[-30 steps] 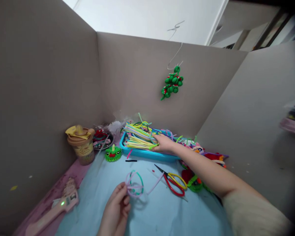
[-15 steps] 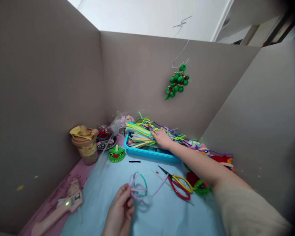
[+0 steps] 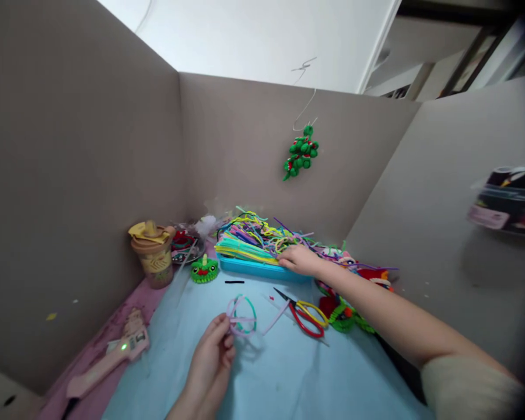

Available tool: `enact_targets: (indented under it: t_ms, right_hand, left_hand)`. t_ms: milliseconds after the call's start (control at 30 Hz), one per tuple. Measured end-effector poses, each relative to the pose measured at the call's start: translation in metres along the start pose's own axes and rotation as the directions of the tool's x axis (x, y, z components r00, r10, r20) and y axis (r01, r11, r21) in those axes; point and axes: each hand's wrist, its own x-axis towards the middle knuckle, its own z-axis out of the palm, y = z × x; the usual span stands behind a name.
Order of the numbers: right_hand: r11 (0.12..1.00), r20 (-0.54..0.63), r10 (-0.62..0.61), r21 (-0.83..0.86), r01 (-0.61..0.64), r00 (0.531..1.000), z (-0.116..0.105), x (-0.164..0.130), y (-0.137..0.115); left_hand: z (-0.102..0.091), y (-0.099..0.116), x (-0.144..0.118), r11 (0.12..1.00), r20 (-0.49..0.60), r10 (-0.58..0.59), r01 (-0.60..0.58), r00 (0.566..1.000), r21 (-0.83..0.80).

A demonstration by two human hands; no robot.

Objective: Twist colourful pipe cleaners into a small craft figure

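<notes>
Small openwork of lilac and green loops [image 3: 245,319], lower centre of the frame, raised a little above a pale blue surface [image 3: 289,385]. Left hand [image 3: 212,353] has it by the left edge, thumb and forefinger pinched together on it, other fingers curled. Lilac strip [image 3: 275,319] just right of the loops, reaching toward scissors [image 3: 294,305] with one red and one yellow handle, blades parted.

Centre: blue tray [image 3: 256,268] heaped with fuzzy stems [image 3: 241,247], yellow and turquoise foremost. Right hand [image 3: 301,259] over its right part, fingertips against the stems; cannot tell whether they grip.

Short black strip [image 3: 235,282] below the tray. Green creature head [image 3: 204,272] left of it. Further left, lidded cup [image 3: 155,262]; lower left, pink glue gun [image 3: 125,352], green light lit. Upper centre-right: green knobbly ornament [image 3: 304,153] hanging from a wire.
</notes>
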Motion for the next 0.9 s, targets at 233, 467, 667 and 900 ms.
enact_targets:
  t_ms: [233,467,667,900]
  right_hand:
    - [0.997,-0.275,0.081,0.04,-0.073,0.958,-0.028,0.041,-0.034]
    - [0.991,-0.279,0.055,0.136,-0.017,0.959,0.002,0.1,-0.062]
    - [0.993,-0.223,0.119,0.05,-0.11,0.967,0.011,0.144,-0.097]
    - [0.979,-0.105,0.192,-0.056,-0.198,0.976,0.006,0.163,-0.108]
  left_hand:
    - [-0.002,0.003,0.006,0.999,0.036,0.023,-0.024,0.999,0.03]
    - [-0.003,0.003,0.003,0.999,0.015,0.023,-0.024,1.0,0.04]
    - [0.0,0.005,0.001,0.999,-0.029,0.03,-0.028,0.999,0.044]
    - [0.001,0.007,-0.001,0.999,-0.018,0.023,-0.023,1.0,0.036]
